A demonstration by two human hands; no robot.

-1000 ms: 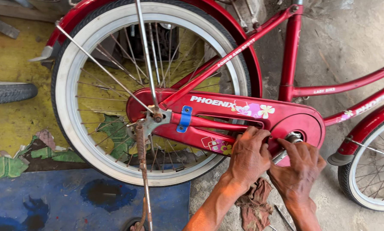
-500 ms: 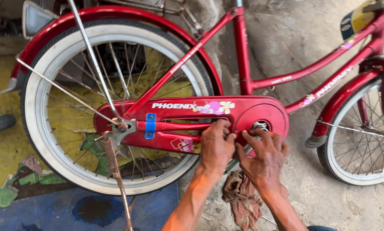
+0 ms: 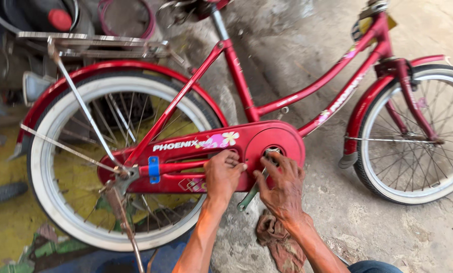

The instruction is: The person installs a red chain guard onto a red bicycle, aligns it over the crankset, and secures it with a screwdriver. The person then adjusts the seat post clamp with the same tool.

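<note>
so both hands are working at the chain guard (image 3: pixel 206 151) — left hand (image 3: pixel 222 174) gripping its lower edge, right hand (image 3: pixel 283 184) w/ fingers curled at the crank hole, green-handled tool (image 3: pixel 248 198) underneath; guard's on the bike, crank arm not fitted.

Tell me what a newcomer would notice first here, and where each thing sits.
A red bicycle fills the view, its white-walled rear wheel at left and front wheel at right. At the bottom centre, the left hand rests on the red chain guard, while the right hand works at the guard's round end with a greenish tool below it. A dirty rag lies on the concrete floor beneath the hands.
</note>
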